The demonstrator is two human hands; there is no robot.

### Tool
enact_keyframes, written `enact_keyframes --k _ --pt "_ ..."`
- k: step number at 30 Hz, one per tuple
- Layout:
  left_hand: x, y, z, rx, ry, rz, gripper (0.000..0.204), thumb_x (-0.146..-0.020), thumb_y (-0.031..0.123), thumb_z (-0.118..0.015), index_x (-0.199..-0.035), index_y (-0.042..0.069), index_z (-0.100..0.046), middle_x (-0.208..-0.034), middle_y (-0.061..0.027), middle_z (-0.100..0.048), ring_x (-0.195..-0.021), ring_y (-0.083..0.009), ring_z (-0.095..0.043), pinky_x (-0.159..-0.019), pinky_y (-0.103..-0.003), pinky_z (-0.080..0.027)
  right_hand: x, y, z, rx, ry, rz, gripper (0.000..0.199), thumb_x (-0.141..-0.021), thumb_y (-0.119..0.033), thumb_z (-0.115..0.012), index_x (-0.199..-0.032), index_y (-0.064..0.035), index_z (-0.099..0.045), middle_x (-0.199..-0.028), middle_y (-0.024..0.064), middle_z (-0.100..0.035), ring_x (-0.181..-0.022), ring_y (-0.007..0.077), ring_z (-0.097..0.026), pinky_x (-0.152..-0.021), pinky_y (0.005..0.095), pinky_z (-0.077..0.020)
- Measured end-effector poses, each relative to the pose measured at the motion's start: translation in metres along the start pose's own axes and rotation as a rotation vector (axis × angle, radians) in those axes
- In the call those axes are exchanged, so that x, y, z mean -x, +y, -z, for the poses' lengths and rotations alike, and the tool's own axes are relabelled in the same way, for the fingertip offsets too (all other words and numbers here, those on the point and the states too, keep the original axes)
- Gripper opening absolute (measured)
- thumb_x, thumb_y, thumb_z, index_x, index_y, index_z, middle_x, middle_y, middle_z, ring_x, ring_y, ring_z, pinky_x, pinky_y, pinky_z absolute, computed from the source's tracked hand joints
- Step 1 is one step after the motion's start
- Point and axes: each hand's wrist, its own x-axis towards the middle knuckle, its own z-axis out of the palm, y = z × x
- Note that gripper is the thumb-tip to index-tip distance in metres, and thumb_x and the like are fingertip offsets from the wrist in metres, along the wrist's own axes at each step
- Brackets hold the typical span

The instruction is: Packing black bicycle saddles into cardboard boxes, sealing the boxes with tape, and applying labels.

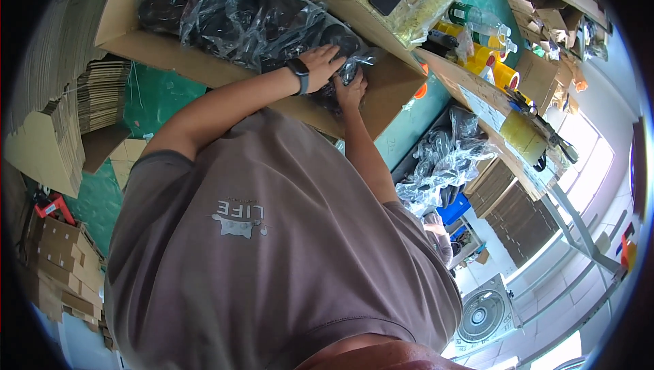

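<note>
Inside the cardboard box (396, 85), toward its right end, the left hand (320, 68) lies loosely spread on the bagged dark goods (248, 23) while the right hand (351, 91) touches them alongside (whether gripping, I cannot tell), probably steadying slippery plastic.

The carton (392, 91) is tan, the bagged items (262, 19) dark, the shirt (300, 261) grey-brown.

Green floor (158, 104), bright window (591, 164) in a pale wall (610, 74), grey metal frame (571, 215)
</note>
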Motion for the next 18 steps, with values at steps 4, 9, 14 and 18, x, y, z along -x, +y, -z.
enact_keyframes --k 4,9,14,18 --pt "-0.046 -0.023 -0.041 -0.152 -0.235 0.031 0.083 -0.099 0.042 -0.073 -0.170 0.014 -0.042 -0.183 -0.0156 -0.025 -0.171 -0.0323 -0.018 -0.137 -0.056 -0.020 -0.026 0.027 -0.004 -0.133 -0.039 0.158 0.101 -0.088 -0.047 -0.088 -0.166 -0.0094 -0.037 -0.157 0.0379 -0.044 -0.144 0.0563 -0.045 -0.123 0.0595 -0.0384" --pt "-0.072 -0.041 -0.038 -0.203 -0.199 0.135 0.085 -0.109 0.062 -0.050 -0.175 0.012 -0.031 -0.186 -0.0087 -0.019 -0.173 -0.0250 -0.011 -0.139 -0.054 -0.011 -0.023 0.041 0.014 -0.259 0.028 0.059 0.107 -0.088 -0.044 -0.089 -0.167 -0.0007 -0.031 -0.157 0.0405 -0.043 -0.144 0.0561 -0.047 -0.125 0.0578 -0.0369" --pt "-0.071 -0.077 -0.010 0.048 -0.205 0.262 0.079 -0.110 0.055 -0.055 -0.173 0.011 -0.037 -0.181 -0.0122 -0.033 -0.169 -0.0298 -0.025 -0.137 -0.049 -0.023 -0.039 -0.019 0.116 0.058 -0.205 0.529 0.084 -0.093 -0.039 -0.084 -0.157 0.0035 -0.050 -0.156 0.0361 -0.052 -0.148 0.0496 -0.048 -0.127 0.0565 -0.0369" --pt "0.017 -0.112 0.129 0.050 0.416 0.213 0.052 -0.095 0.025 -0.080 -0.142 0.007 -0.068 -0.144 -0.0167 -0.070 -0.131 -0.0382 -0.067 -0.109 -0.048 -0.055 -0.017 -0.023 0.209 -0.080 0.633 0.178 0.071 -0.100 -0.038 -0.078 -0.152 0.0053 -0.055 -0.154 0.0306 -0.058 -0.146 0.0446 -0.052 -0.125 0.0519 -0.0399"
